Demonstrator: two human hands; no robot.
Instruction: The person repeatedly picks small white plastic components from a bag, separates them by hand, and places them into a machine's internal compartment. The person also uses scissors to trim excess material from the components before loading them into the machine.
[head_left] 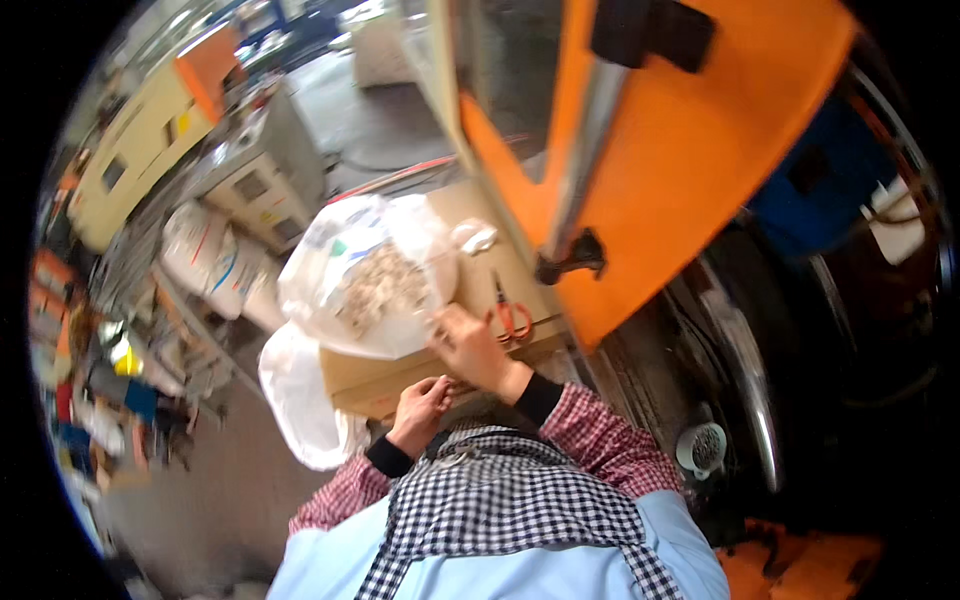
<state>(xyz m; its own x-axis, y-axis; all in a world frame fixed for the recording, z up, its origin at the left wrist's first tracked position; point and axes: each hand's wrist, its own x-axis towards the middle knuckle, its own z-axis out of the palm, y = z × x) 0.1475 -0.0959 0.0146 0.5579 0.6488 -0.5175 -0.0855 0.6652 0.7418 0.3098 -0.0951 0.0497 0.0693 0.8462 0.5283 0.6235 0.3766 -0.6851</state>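
A clear plastic bag (pixel 306 303) lies open on a cardboard box (pixel 362 385) in front of me, with a heap of small pale pieces (pixel 385 287) inside. My right hand (pixel 470 347) is at the bag's near right rim, its fingers bent and smeared by motion; whether it grips anything is unclear. Close to my body, my left hand (pixel 421 412) is closed, thumb against the fingers, and anything in it is too small to make out. Scissors with orange-red handles (pixel 514 321) rest on the cardboard just right of my right hand. Beyond them sits a crumpled white scrap (pixel 474 236).
A white plastic bag (pixel 300 405) hangs at the box's left side. An orange machine panel (pixel 700 150) with a metal bar handle (pixel 588 150) rises at the right. Filled sacks (pixel 212 262) stand to the left. A small bowl of grey bits (pixel 702 448) is at lower right.
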